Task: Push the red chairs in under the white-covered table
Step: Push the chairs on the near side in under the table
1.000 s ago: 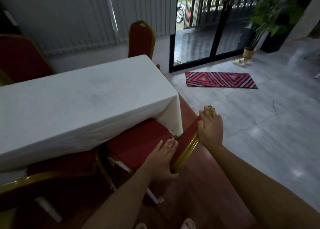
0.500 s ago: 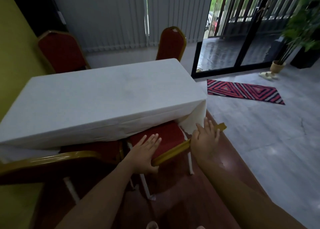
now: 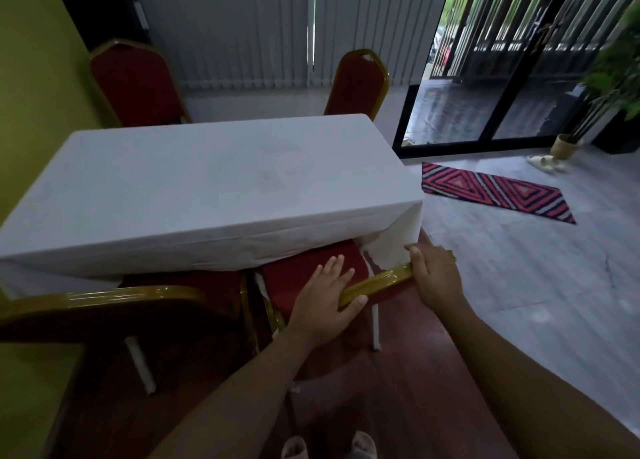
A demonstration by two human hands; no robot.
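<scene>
A long table under a white cloth (image 3: 207,188) fills the middle of the view. At its near right corner stands a red chair with a gold frame (image 3: 377,283), its seat partly under the hanging cloth. My left hand (image 3: 325,294) lies over the top of the chair's back, fingers spread on the red pad and thumb under the gold rail. My right hand (image 3: 434,278) grips the right end of that rail. A second red chair (image 3: 104,302) stands to the left, its seat under the table.
Two more red chairs (image 3: 138,84) (image 3: 358,84) stand at the table's far side. A yellow wall (image 3: 31,87) runs along the left. A patterned rug (image 3: 495,191), a potted plant (image 3: 568,145), slippers and glass doors lie to the right across grey floor.
The chair has slid further in under the table, its back now close to the cloth's corner. Both hands stayed on the gold rail and my view pulled back and left.
</scene>
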